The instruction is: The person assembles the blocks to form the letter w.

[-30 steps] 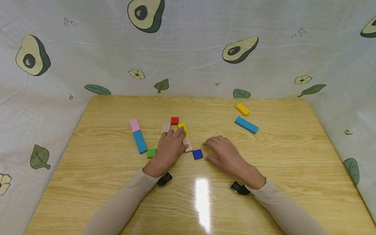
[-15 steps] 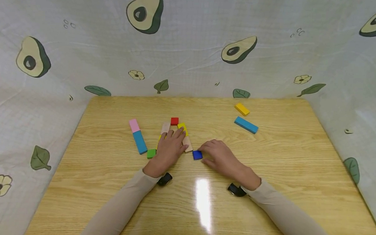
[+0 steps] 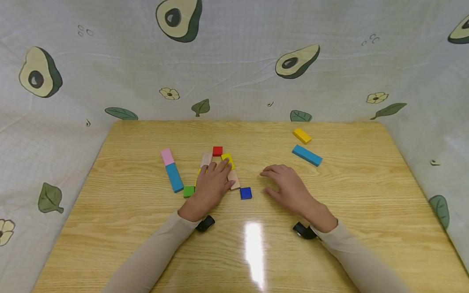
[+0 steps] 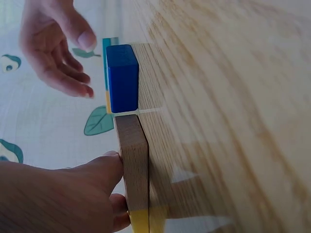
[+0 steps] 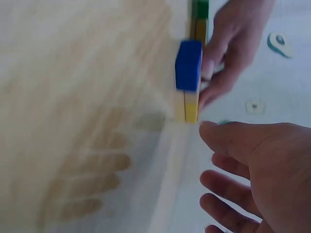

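My left hand [image 3: 208, 190] rests over two slanting rows of flat blocks, its fingers spread and its thumb touching the plain wood block [image 3: 234, 180]. A yellow block [image 3: 227, 157] continues that row upward, partly under the fingertips. On the other side are a pale block [image 3: 207, 159] and a yellow block [image 3: 198, 175], partly covered by the hand. A red block [image 3: 217, 151] sits at the top between the rows. At the lower ends lie a green block [image 3: 189, 191] and a dark blue block [image 3: 245, 193]. My right hand [image 3: 289, 189] hovers right of the blue one, fingers loosely bent, holding nothing.
Left of the rows, a pink block [image 3: 168, 156] joins end to end with a long blue block [image 3: 174, 177]. Toward the back right lie another long blue block [image 3: 307, 155] and an orange-yellow block [image 3: 302, 135]. An avocado-print cloth [image 3: 238, 67] walls the wooden table.
My right hand moved left to the dark blue block, then drew back to the right, away from it. The block shifted barely, if at all. My left hand stayed in place.
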Action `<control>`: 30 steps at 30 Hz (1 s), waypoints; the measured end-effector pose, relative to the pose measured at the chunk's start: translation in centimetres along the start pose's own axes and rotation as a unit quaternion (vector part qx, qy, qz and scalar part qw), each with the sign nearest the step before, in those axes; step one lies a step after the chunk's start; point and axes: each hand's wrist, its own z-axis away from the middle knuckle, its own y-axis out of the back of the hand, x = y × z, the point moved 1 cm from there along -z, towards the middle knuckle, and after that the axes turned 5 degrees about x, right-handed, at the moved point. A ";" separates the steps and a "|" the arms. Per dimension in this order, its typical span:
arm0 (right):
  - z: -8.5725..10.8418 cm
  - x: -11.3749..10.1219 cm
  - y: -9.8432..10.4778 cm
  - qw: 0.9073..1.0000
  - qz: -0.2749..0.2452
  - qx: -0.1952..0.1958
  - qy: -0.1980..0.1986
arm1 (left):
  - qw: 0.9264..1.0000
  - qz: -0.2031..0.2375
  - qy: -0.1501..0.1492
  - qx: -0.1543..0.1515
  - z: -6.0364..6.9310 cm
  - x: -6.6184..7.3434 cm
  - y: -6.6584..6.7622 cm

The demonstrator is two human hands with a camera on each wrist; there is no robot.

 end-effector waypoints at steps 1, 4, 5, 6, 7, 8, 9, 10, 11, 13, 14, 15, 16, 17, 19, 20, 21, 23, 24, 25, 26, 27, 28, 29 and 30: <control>0.0 0.5 0.3 1.000 0.005 0.006 -0.007 | 1.000 0.000 -0.001 0.003 0.0 0.0 0.0; 0.1 2.2 1.4 0.999 0.019 0.027 -0.028 | 1.000 0.002 -0.003 0.007 0.1 0.0 0.0; 0.1 2.8 1.7 0.999 0.021 0.034 -0.034 | 1.000 0.002 -0.003 0.008 0.1 0.0 0.0; 0.2 3.3 2.0 0.998 0.024 0.041 -0.042 | 1.000 0.003 -0.002 0.008 0.1 0.0 0.0; 0.3 3.9 2.2 0.997 0.028 0.047 -0.049 | 1.000 0.003 -0.002 0.009 0.1 0.0 0.0; 0.4 4.5 2.5 0.997 0.031 0.053 -0.056 | 1.000 0.005 -0.001 0.009 0.1 0.0 0.0; 0.5 5.0 2.7 0.996 0.033 0.057 -0.065 | 1.000 0.006 0.000 0.008 0.1 0.0 0.1; 0.7 5.5 2.9 0.995 0.035 0.059 -0.074 | 1.000 0.007 0.001 0.007 0.1 0.0 0.1; 0.8 6.0 3.1 0.994 0.037 0.061 -0.085 | 1.000 0.007 0.001 0.006 0.1 0.0 0.1; 1.2 6.8 3.5 0.992 0.041 0.059 -0.107 | 1.000 0.008 0.002 0.005 0.1 0.0 0.1; 1.3 7.2 3.7 0.990 0.044 0.057 -0.119 | 1.000 0.008 0.002 0.004 0.0 0.0 0.1; 1.5 7.5 3.8 0.989 0.047 0.052 -0.130 | 1.000 0.008 0.002 0.004 0.0 0.0 0.1; 1.7 7.8 4.0 0.988 0.050 0.047 -0.141 | 1.000 0.008 0.001 0.004 0.0 0.0 0.1; 1.8 8.1 4.1 0.986 0.053 0.041 -0.153 | 1.000 0.008 0.001 0.004 0.0 0.1 0.1; 2.1 8.5 4.1 0.983 0.060 0.028 -0.171 | 1.000 0.008 0.000 0.005 0.0 0.0 0.0; 2.2 8.7 4.1 0.982 0.062 0.023 -0.177 | 1.000 0.008 0.000 0.004 0.1 0.0 0.0; 2.3 8.8 4.1 0.981 0.062 0.018 -0.183 | 1.000 0.007 -0.001 0.005 0.1 0.0 0.0; 2.5 9.0 4.0 0.980 0.063 0.014 -0.189 | 1.000 0.006 0.000 0.003 0.1 0.0 -0.1; 2.6 9.1 4.0 0.980 0.063 0.013 -0.191 | 1.000 0.006 0.000 0.002 0.1 0.0 -0.1; 2.6 9.1 4.0 0.979 0.062 0.014 -0.191 | 1.000 0.006 0.000 0.001 0.1 0.0 -0.1; 2.7 9.1 4.0 0.979 0.061 0.015 -0.192 | 1.000 0.005 0.001 0.000 0.1 0.0 -0.1; 2.7 9.2 4.0 0.979 0.061 0.018 -0.193 | 1.000 0.005 0.001 -0.001 0.1 0.0 -0.1; 2.7 9.2 4.0 0.979 0.061 0.020 -0.193 | 1.000 0.004 0.001 -0.001 0.1 0.0 -0.1; 2.8 9.2 4.0 0.979 0.062 0.022 -0.194 | 1.000 0.004 0.001 -0.001 0.1 0.0 -0.1; 2.8 9.2 4.0 0.979 0.063 0.024 -0.194 | 1.000 0.004 0.002 -0.001 0.1 0.0 -0.1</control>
